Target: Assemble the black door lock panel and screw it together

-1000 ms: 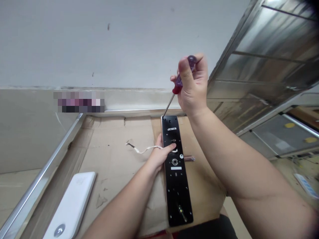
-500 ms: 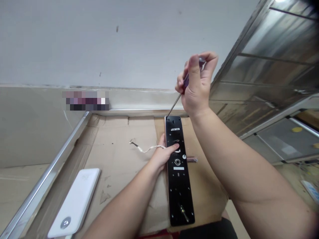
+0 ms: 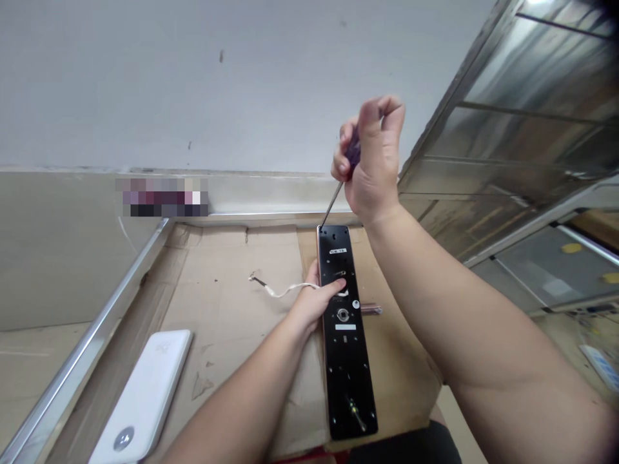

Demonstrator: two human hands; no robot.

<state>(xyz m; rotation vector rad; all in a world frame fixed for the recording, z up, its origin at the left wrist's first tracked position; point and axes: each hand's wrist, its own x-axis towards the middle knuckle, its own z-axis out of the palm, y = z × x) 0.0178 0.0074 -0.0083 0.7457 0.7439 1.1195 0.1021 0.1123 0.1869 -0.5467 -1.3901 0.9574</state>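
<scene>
While the left hand point(image 3: 309, 304) pins a long, narrow black metal lock plate point(image 3: 349, 380) to the cardboard, its fingers point(image 3: 333, 289) lie across the middle of the plate and the thumb wraps its far edge. The right hand point(image 3: 372, 161) is clenched around a purple translucent-handled screwdriver point(image 3: 353, 154), with the thin steel shaft angled down to the plate's top end. I can't tell if the tip is seated in anything. That steep angle worries me: one slip and the tip could skate across the black finish or jab those left fingers. With only one hand steadying it, the plate could also shift on the brown corrugated cardboard point(image 3: 232, 348). A thin white wire point(image 3: 285, 291) sits just left of the plate, and a small metal rod point(image 3: 371, 310) sits just right, both easy to knock. Farther off are a white power bank point(image 3: 142, 399) and a silver metal edge strip point(image 3: 97, 335).
</scene>
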